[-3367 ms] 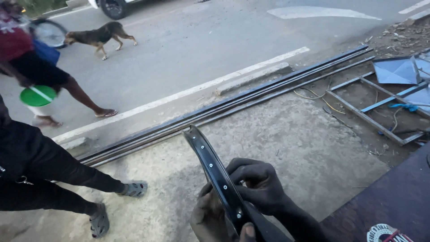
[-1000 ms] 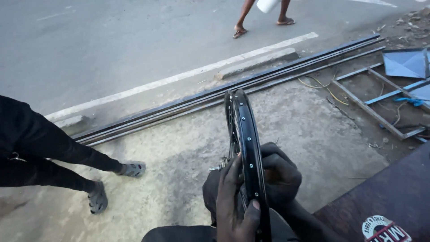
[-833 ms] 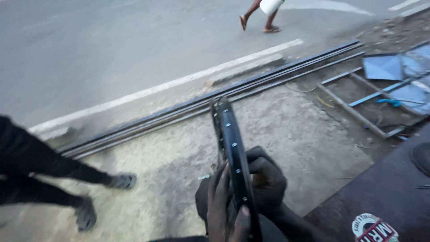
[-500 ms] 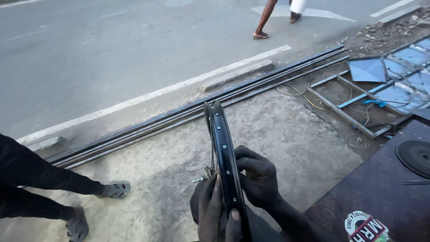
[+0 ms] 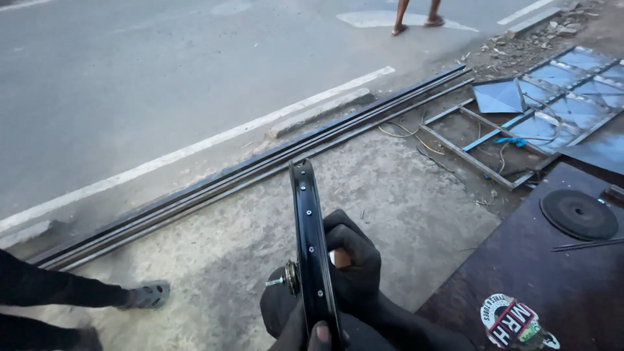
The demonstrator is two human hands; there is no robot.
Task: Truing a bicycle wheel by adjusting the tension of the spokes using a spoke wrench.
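- The black bicycle wheel rim (image 5: 309, 247) stands edge-on, upright, over the concrete.
- Right hand (image 5: 354, 263) curls closed around the rim's right side.
- Left hand (image 5: 292, 318) clasps it low, thumb on the edge.
- The hub axle (image 5: 281, 281) pokes out leftward.
- A dark table (image 5: 552, 286) sits just right.

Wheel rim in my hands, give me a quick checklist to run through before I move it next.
1. Left hand on the black wheel rim: ok, thumb on its edge.
2. Right hand steadying it: ok, against the right side.
3. Rim upright: ok, edge-on to the camera.
4. Hub axle free: ok, sticks out left.
5. Seated person's foot: ok, apart from the rim.
6. Spokes fitted: cannot tell.
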